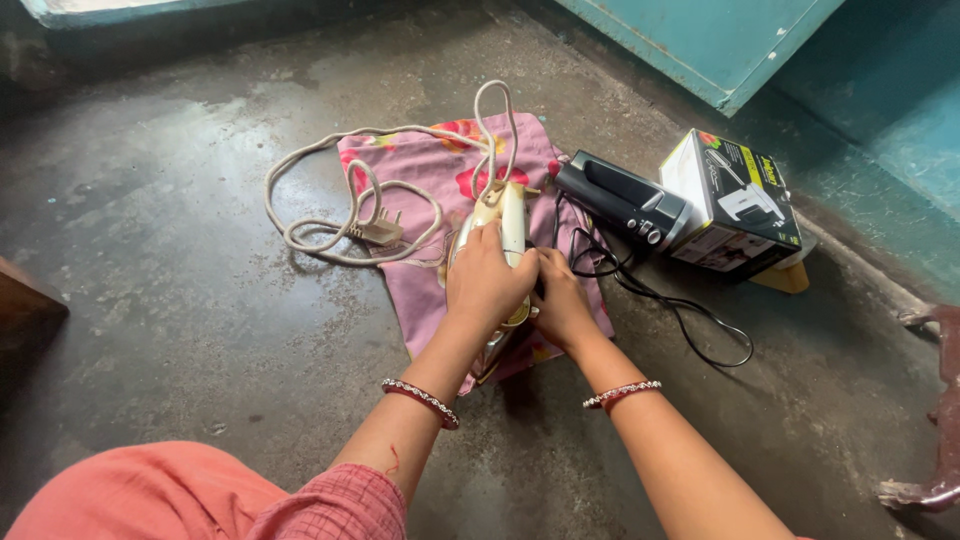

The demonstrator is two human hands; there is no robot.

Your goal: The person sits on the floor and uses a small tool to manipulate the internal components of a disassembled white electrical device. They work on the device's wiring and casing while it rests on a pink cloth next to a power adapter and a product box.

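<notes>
A cream-coloured clothes iron (508, 215) lies on a pink flowered cloth (425, 285) spread on the concrete floor. My left hand (485, 280) grips the iron's body from above. My right hand (560, 300) presses against the iron's right side, fingers curled; what it holds there is hidden. The iron's pale cord (330, 190) loops off to the left and ends in a plug (380, 232) lying on the cloth's edge.
A black hand-held appliance (620, 200) lies right of the cloth, its thin black cable (680, 320) trailing over the floor. A printed cardboard box (735, 205) stands beside it. A teal wall (700, 40) runs along the back right. A dark wooden corner (25, 305) juts in at left.
</notes>
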